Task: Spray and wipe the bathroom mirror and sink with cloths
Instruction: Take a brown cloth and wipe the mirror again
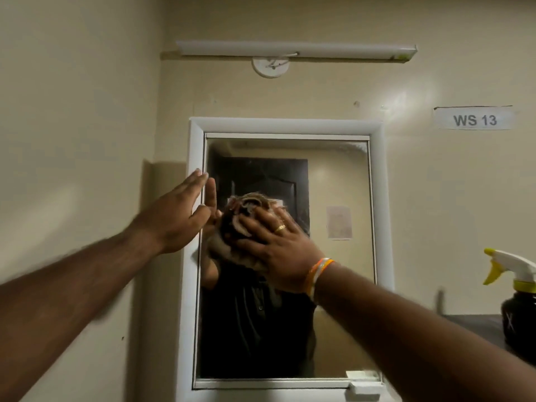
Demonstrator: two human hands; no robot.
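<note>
Right hand (pixel 278 245) flat on cloth (pixel 246 224) against mirror (pixel 333 285), spray bottle (pixel 519 303) nearby.

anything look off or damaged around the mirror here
Nothing looks broken or spilled. The mirror sits straight in its frame, the right hand presses a cloth on the glass, and the spray bottle stands upright.

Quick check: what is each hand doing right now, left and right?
Left hand: open, fingers straight, fingertips at the mirror frame, holding nothing.
Right hand: open, flat, pressing a cloth against the mirror.
</note>
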